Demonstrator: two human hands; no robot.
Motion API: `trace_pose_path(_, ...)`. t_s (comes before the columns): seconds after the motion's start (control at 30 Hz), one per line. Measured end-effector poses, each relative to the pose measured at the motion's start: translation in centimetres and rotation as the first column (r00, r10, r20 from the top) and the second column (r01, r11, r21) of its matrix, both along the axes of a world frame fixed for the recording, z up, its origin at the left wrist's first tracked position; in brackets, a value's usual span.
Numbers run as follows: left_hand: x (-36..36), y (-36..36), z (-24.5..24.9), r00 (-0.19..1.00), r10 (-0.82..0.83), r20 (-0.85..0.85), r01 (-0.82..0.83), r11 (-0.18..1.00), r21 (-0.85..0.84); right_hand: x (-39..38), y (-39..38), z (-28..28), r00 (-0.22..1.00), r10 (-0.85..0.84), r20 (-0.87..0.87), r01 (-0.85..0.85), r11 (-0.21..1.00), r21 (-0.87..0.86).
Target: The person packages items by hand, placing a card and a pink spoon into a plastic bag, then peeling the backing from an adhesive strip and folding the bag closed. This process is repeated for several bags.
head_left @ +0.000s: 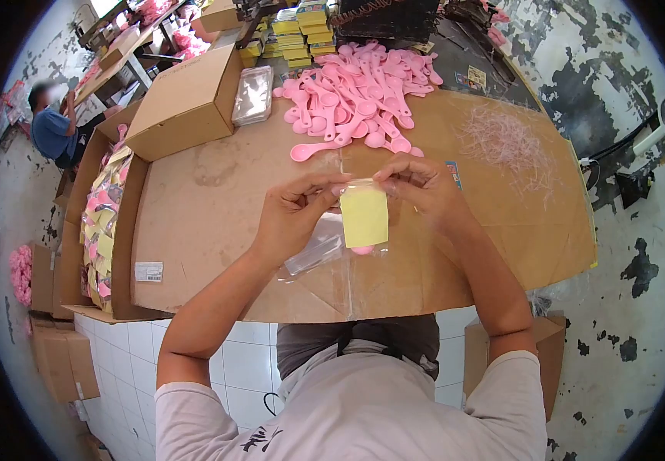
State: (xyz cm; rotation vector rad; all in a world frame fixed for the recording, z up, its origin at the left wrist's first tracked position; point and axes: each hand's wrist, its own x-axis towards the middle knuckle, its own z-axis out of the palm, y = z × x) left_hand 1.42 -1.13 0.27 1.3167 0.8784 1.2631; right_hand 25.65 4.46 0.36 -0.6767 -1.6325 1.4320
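Observation:
Between my two hands hangs a small clear plastic bag (364,217) with a yellow card inside; a bit of pink shows below the card. My left hand (299,207) pinches the bag's top left corner. At the top right corner, the fingers of my right hand (423,187) are closed on the same edge. Under the bag and my left hand lie flat clear plastic bags (318,247) on the cardboard sheet. Beyond my hands is a heap of pink measuring spoons (355,96).
An open carton (136,207) of packed bags stands at the left, beside a closed cardboard box (186,100). A stack of clear bags (253,95) and yellow card stacks (295,34) sit at the back. Thin plastic strips (507,144) lie right. A person (57,131) sits far left.

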Motion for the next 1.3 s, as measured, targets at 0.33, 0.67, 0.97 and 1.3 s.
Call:
trace_pose_path(0.33,-0.5,0.3,0.1,1.000,-0.024,0.014,0.025,0.993,-0.116,0.4,-0.3,0.6,0.994,0.008,0.107,-0.006,1.000,-0.018)
trace_pose_path(0.67,-1.1,0.9,-0.4,0.993,-0.060,-0.101,0.053,0.996,-0.075,-0.1,-1.1,0.8,0.987,0.125,0.096,-0.109,0.981,-0.160)
trace_pose_path(0.97,-2.8,-1.1,0.6,0.957,-0.148,-0.249,0.114,0.983,-0.144,0.4,-0.9,0.5,0.984,0.115,0.139,-0.119,0.993,0.018)
trace_pose_path(1.3,-13.8,-5.3,2.5,0.648,0.604,0.464,-0.694,0.719,0.032,8.9,3.8,0.1,0.524,-0.592,0.613,0.066,0.745,0.664)
